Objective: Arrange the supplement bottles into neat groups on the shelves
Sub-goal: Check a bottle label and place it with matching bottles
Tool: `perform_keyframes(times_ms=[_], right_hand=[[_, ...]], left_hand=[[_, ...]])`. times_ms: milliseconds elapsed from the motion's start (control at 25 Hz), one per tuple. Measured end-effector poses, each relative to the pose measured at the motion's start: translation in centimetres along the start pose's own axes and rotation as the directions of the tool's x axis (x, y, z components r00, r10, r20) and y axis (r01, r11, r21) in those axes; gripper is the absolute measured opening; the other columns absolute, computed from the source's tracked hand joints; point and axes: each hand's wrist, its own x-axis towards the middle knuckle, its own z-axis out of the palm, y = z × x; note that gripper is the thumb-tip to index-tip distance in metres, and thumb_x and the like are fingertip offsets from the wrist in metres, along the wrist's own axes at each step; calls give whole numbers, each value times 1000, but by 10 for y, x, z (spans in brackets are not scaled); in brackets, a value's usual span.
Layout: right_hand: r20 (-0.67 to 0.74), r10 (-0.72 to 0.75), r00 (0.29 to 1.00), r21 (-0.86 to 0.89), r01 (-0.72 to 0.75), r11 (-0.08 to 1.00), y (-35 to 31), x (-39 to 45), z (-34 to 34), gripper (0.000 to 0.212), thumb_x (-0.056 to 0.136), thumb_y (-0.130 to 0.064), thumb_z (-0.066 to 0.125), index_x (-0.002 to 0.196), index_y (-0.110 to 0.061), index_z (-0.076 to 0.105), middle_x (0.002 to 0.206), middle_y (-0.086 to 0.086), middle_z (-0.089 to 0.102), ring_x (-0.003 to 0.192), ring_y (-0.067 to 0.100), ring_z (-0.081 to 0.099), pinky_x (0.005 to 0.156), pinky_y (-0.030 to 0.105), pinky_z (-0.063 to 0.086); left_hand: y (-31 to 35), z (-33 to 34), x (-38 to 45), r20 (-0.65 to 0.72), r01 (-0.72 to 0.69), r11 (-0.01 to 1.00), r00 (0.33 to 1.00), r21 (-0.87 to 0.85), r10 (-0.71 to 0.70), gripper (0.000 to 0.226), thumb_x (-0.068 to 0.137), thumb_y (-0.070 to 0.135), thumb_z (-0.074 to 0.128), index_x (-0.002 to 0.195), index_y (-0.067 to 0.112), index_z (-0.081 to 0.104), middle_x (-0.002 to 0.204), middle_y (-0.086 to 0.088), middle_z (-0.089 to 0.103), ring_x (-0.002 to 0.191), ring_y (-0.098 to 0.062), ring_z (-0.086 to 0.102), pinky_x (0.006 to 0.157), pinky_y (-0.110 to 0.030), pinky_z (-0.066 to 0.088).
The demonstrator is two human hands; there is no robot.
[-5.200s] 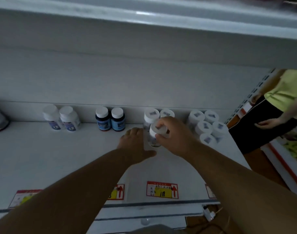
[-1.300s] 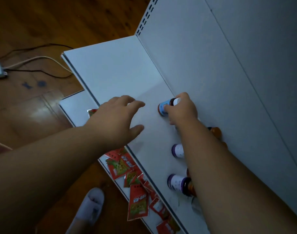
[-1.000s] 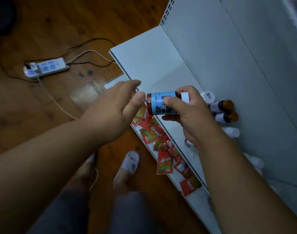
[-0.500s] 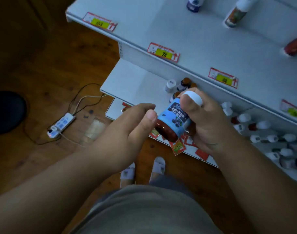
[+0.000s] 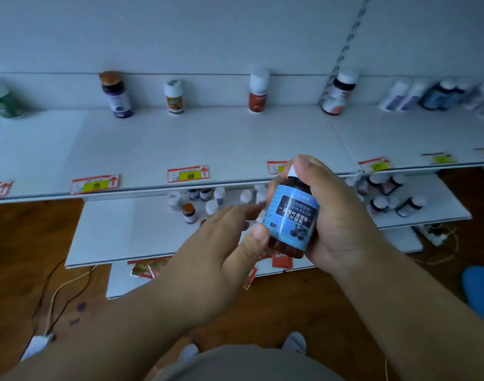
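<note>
Dim room: white back panel (image 5: 235,37) above a brown wooden floor (image 5: 23,235).

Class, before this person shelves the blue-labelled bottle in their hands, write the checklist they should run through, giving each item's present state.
1. Right hand grips the blue-labelled bottle: ok.
2. Left hand steadies it, thumb on the label: ok.
3. White cap seated: cannot tell, the thumb covers it.
4. Label readable, facing the camera: ok.
5. Bare space on the upper shelf: ok.
6. A matching group in view: cannot tell; the bottles at far right are blurred.
</note>
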Motion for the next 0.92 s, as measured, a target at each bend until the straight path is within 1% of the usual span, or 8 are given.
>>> perform_keyframes(times_ms=[120, 240, 320, 440, 560, 640, 840, 920], right_hand=[[-162, -168, 972, -192, 136, 972, -45, -9, -70, 29, 72, -45, 68, 72, -18, 57, 75, 13, 57, 65, 24, 58, 65, 42, 50], [-231, -277, 933, -306, 201, 930, -90, -18, -141, 25, 79, -39, 62, 72, -16, 57, 64, 2, 58, 57, 19, 57, 56, 38, 52], [-284, -327, 901, -358, 217, 908, -116, -21, -188, 30, 78, -40, 61, 75, -10, 56, 61, 1, 57, 54, 17, 57, 52, 35, 50], [-337, -371, 865, -427, 211, 879, -144, -16, -249, 32, 78, -43, 61, 75, -11, 57, 61, 0, 58, 57, 15, 59, 54, 38, 52], [-373, -381, 846, -419, 213, 883, -159, 1, -297, 33, 80, -44, 60, 77, -11, 56, 61, -2, 58, 57, 13, 60, 54, 38, 54], [-413, -380, 827, -429, 191, 883, -169, 14, -326, 36, 86, -43, 63, 81, -8, 56, 60, -5, 58, 58, 11, 60, 55, 33, 54], [-527, -414, 742, -448, 172, 878, -211, 38, -411, 29, 92, -31, 63, 84, -4, 57, 62, -4, 56, 60, 11, 57, 57, 31, 52], [-550, -416, 724, -462, 151, 874, -227, 40, -442, 31, 93, -31, 64, 86, -2, 56, 65, 0, 55, 61, 13, 56, 56, 31, 50]], left_hand=[[54, 44, 47, 111, -10, 987, 993, -160, 29, 72, 77, 82, 16, 133, 49, 48, 128, 28, 55, 119, 13, 47, 90, -6, 39], [90, 106, 117, 241, 49, 976, 971, -210, 3, 58, 73, 81, 37, 111, 48, 66, 109, 21, 69, 119, -7, 58, 101, -28, 44], [109, 141, 151, 271, 65, 974, 963, -218, -4, 52, 66, 82, 47, 93, 45, 72, 92, 18, 72, 112, -21, 64, 98, -42, 49], [163, 186, 186, 173, -76, 983, 979, -167, 105, 61, 70, 93, 19, 103, 62, 60, 103, 29, 66, 102, 2, 62, 91, -30, 49], [193, 212, 215, 243, -123, 984, 958, -128, 152, 73, 73, 86, 8, 113, 49, 57, 103, 22, 64, 96, 9, 57, 74, -10, 43], [199, 232, 249, 280, -147, 986, 946, -72, 162, 72, 75, 84, 8, 114, 46, 55, 104, 19, 64, 94, 9, 57, 69, -8, 42], [231, 288, 347, 379, -272, 955, 877, -116, 296, 63, 83, 79, 12, 111, 45, 57, 107, 15, 65, 101, 0, 60, 83, -23, 49], [248, 309, 374, 394, -318, 938, 851, -136, 346, 66, 83, 75, 15, 114, 38, 59, 106, 11, 65, 99, -6, 62, 77, -19, 52]])
